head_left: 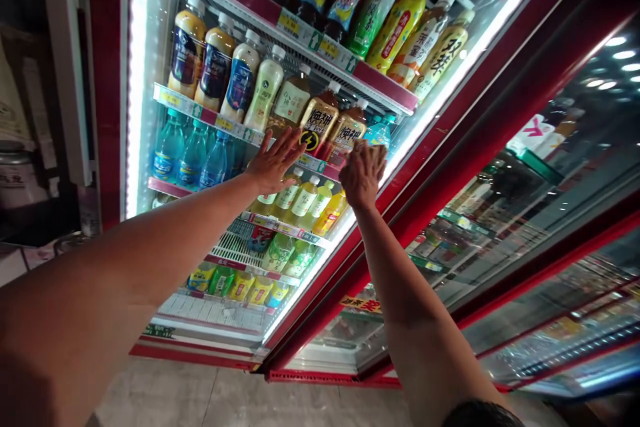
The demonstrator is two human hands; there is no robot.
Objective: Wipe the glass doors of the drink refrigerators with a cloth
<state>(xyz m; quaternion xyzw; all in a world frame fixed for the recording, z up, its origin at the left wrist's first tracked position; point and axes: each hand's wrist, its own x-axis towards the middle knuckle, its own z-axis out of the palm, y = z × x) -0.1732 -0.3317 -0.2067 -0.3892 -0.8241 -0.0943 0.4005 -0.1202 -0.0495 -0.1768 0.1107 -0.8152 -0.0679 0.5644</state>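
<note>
My left hand (274,161), fingers spread and palm forward, appears to lie flat against the glass door of a lit drinks cooler (440,97). Behind its fingertips stand a gold-labelled drink bottle (319,119) and a bottle with a pale label (291,100). My right hand (363,177) is closed around what looks like a crumpled brownish cloth (370,145), near the door's right edge. Just behind it are another gold-labelled bottle (349,130) and a blue bottle (381,130). The fingers hide part of the cloth.
Shelves hold several bottles, among them a yellow bottle (400,30) above and blue water bottles (170,150) at left. Red door frames (425,170) run diagonally to the right, with more glass-fronted coolers (540,213) beyond. Below is a grey tiled floor (200,390).
</note>
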